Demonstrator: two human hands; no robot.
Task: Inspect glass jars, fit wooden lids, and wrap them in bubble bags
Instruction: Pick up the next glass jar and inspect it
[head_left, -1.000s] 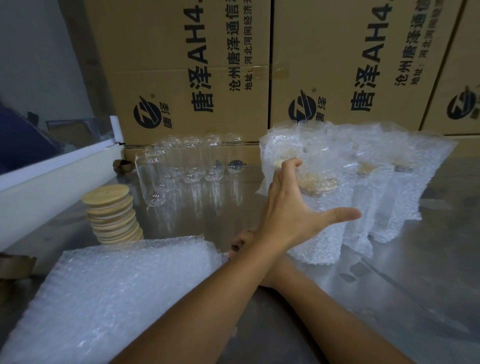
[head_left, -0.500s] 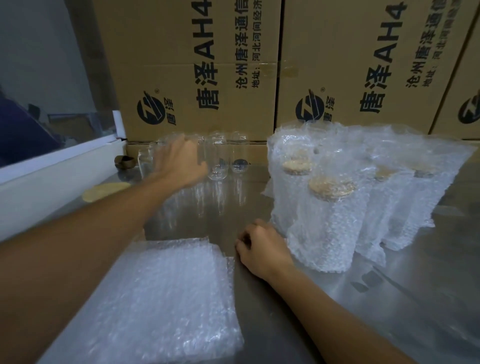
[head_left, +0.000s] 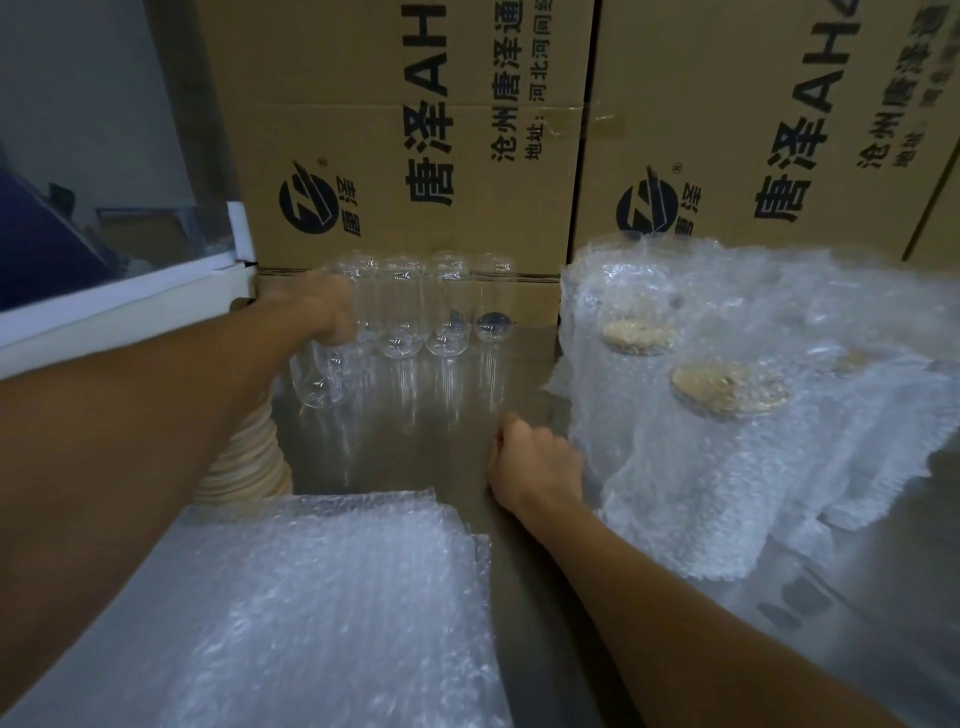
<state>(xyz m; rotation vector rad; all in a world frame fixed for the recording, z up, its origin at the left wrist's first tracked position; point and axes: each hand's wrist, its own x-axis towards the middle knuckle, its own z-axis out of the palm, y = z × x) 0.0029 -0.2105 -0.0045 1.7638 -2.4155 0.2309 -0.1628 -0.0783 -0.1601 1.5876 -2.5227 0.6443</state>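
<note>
Left hand (head_left: 311, 312) reaching into glass jars (head_left: 415, 312); right hand (head_left: 535, 462) fisted on table (head_left: 415, 441).

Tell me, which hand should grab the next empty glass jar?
The left hand, probably: it is already at the bare glass jars. The right hand rests curled on the table beside the wrapped jars.

Packing workshop, stacked printed cartons (head_left: 415, 156), steel bench (head_left: 415, 447), bubble bags (head_left: 332, 613) piled ready

both cardboard boxes (head_left: 415, 130) behind the table read "唐泽 ah", "沧州唐泽通", "地址: 河".
</note>
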